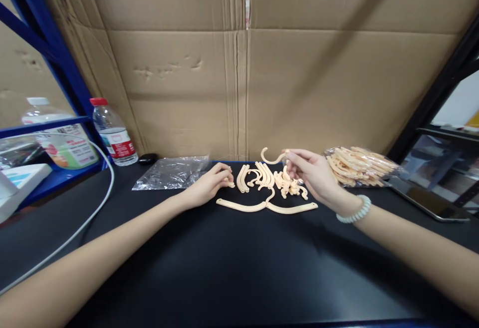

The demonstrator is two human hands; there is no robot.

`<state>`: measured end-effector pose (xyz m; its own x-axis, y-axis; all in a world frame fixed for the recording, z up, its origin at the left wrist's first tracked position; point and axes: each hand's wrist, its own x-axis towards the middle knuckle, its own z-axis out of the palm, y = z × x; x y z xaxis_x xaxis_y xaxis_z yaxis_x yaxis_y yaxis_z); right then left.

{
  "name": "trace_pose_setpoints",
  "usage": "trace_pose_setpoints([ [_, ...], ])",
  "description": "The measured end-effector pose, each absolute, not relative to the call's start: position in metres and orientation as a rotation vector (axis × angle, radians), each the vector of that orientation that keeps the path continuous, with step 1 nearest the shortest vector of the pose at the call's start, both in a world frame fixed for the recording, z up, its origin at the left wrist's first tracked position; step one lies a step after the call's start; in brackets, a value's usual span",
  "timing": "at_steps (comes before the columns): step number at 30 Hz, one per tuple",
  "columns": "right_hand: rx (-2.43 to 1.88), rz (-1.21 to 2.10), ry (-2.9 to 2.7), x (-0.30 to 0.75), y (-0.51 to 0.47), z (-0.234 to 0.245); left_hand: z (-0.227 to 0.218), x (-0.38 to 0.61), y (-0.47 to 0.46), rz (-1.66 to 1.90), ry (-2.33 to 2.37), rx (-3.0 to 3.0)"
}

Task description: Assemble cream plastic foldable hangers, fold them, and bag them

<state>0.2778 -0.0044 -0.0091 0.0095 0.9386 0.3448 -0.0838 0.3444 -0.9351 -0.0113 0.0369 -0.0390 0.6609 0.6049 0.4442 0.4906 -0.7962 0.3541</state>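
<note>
My right hand is raised over the parts and pinches a beige plastic hanger hook by its straight end, the curve pointing left. On the table my left hand has its fingers curled around a small beige piece, mostly hidden by them. Between the hands lie several curved hanger arms and a heap of small hooks and pieces. In front of them rests a hanger with two arms spread wide and a hook at its middle.
A clear bag of beige parts sits at the right, beside a dark flat device. Left are a flat plastic bag, a red-capped bottle and a white cable. Cardboard stands behind the black table.
</note>
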Motion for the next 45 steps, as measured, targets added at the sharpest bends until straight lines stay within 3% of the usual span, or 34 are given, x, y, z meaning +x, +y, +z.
trace_pose_setpoints([
  [8, -0.865, 1.18, -1.114, 0.278, -0.048, -0.04, -0.009, 0.012, -0.008, 0.932, 0.724, 2.32],
  [23, -0.799, 1.392, -1.133, 0.262, -0.062, -0.05, -0.029, 0.047, -0.044, 1.195, 0.666, 1.457],
  [45, -0.777, 1.688, -1.29, 0.263, -0.063, -0.06, -0.05, 0.054, -0.063, 1.267, 0.708, 1.997],
])
